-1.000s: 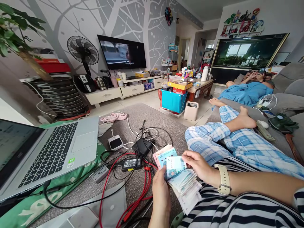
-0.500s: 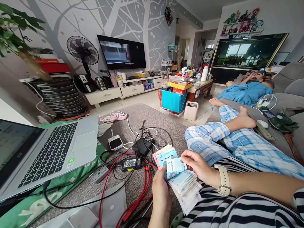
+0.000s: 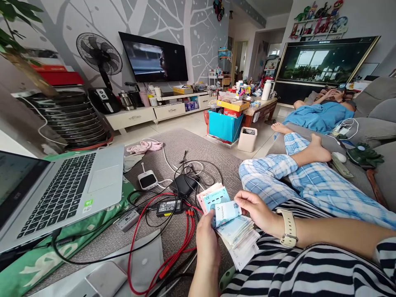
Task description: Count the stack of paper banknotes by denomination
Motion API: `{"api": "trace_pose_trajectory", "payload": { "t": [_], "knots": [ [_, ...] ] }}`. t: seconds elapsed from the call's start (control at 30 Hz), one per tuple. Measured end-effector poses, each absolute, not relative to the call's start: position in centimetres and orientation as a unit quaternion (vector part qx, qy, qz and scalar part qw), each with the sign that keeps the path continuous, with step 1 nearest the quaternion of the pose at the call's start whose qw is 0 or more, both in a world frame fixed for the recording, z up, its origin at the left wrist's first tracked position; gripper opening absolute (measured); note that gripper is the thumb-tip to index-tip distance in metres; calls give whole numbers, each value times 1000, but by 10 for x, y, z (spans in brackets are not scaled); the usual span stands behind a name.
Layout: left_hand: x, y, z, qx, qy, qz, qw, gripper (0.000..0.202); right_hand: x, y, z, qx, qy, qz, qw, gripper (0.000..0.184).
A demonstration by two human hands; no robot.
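A stack of banknotes [image 3: 236,235] rests over my lap, fanned out at its far end. My left hand [image 3: 208,243] grips the stack from the left, thumb on top. My right hand [image 3: 257,211], with a pale watch at the wrist, pinches the corner of the top note [image 3: 227,211] and holds it lifted. Behind it stand a teal note and a pink note [image 3: 213,194]. Both hands are closed on the money.
An open laptop [image 3: 58,194] lies at the left on a green cloth. Black and red cables, a power brick [image 3: 168,206] and a small white device [image 3: 147,180] cover the grey surface ahead. My legs in blue plaid stretch right. Another person lies on the sofa [image 3: 318,113].
The view has tilted down a little. The top note has shifted slightly under my right fingers; both hands keep their hold on the stack.
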State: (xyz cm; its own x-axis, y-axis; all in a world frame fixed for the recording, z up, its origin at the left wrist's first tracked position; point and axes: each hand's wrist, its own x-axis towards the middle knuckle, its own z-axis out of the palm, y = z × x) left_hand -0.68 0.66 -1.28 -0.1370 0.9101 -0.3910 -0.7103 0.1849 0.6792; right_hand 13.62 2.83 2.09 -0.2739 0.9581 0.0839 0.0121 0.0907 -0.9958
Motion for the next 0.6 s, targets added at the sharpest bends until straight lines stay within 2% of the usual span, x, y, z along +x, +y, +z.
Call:
{"api": "trace_pose_trajectory", "payload": {
  "t": [0.37, 0.6],
  "knots": [
    [-6, 6, -11, 114, 426, 636, 633, 44, 136, 29, 17, -411, -601, 543, 419, 32],
    [-6, 2, -1, 130, 419, 625, 645, 41, 137, 32, 16, -421, -551, 573, 437, 35]
  ]
}}
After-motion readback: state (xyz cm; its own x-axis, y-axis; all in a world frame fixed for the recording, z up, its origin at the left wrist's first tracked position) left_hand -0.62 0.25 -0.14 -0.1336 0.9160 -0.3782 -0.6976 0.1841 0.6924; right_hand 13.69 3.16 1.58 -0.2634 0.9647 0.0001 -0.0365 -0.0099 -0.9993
